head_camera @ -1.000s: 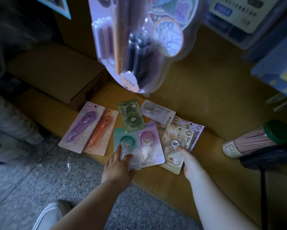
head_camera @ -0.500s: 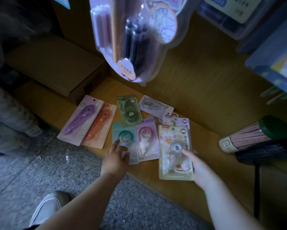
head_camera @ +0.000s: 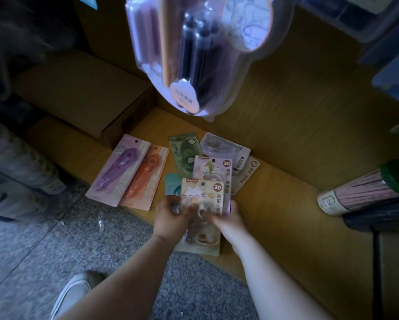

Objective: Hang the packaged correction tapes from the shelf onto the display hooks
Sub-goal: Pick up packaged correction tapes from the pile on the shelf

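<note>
Both hands are on the cat-print packet (head_camera: pixel 202 192) of correction tape: the left hand (head_camera: pixel 169 218) curls round its left edge and the right hand (head_camera: pixel 227 219) grips its right edge, though the fingers are too blurred to say more. The packet's long axis runs straight away from the person, top end farthest, over the front edge of the shelf (head_camera: pixel 274 197). No hook shows; a hanging pen pack (head_camera: pixel 194 54) above and beyond the packet suggests the lift goes up and away
</note>
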Demonstrator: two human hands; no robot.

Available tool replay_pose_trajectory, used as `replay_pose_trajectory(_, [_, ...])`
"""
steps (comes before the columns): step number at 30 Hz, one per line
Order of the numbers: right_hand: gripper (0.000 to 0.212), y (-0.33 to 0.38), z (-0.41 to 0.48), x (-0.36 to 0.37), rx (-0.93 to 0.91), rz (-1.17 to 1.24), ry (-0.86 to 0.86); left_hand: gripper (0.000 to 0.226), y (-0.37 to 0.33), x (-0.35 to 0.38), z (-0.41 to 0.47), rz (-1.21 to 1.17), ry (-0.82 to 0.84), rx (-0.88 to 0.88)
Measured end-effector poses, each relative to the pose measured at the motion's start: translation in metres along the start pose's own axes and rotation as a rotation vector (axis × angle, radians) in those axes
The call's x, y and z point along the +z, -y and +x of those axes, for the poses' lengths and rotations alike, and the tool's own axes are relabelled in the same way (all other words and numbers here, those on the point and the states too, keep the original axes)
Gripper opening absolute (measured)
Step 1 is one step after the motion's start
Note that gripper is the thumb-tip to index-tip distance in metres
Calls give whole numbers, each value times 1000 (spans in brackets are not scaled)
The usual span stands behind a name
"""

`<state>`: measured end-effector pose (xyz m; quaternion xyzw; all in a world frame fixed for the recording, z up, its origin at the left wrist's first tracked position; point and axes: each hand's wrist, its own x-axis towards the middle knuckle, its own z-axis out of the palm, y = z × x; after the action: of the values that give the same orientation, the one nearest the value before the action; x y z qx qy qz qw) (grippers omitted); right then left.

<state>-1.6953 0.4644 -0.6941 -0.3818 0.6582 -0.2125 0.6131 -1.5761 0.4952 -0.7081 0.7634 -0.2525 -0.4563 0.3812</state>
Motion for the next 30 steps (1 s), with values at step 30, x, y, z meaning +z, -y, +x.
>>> replay_pose_trajectory(30, [65, 22, -156, -99, -47, -117, 277, 20, -10, -53, -126, -419, 149, -196])
